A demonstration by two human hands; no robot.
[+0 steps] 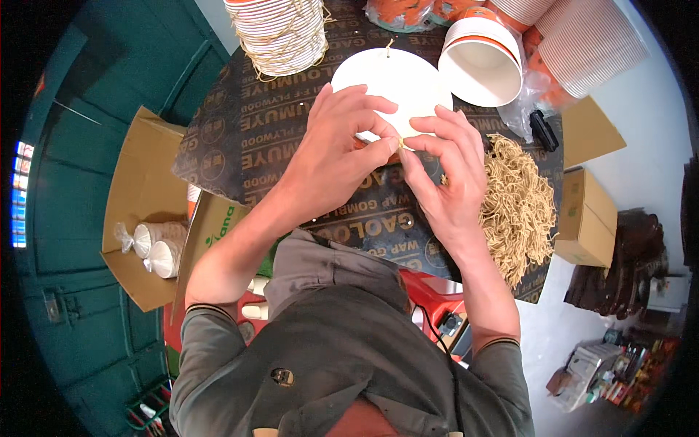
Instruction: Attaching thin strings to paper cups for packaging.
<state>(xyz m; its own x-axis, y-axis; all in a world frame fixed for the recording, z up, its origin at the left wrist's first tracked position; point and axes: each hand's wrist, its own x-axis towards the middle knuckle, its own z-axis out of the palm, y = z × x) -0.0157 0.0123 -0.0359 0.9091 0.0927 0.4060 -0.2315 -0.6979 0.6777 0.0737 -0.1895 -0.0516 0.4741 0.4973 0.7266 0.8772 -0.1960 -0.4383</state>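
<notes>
A round white paper tub [378,76] sits in front of me on the dark table, and a short piece of tan string [389,48] pokes out at its far rim. At its near rim, my left hand [349,138] pinches a bit of tan string [401,143] between thumb and forefinger. From the other side, my right hand [448,160] has its thumb and forefinger closed on the same bit of string, its other fingers curved over the tub's edge. The fingers partly hide the tub's near side. Beside my right wrist lies a loose heap of tan strings [518,207].
A stack of white tubs [280,36] with strings hanging off stands at the far left. An open tub [480,69] lies on its side at the far right, near nested tubs [593,47] and a black object [544,131]. Cardboard boxes [138,197] flank the table.
</notes>
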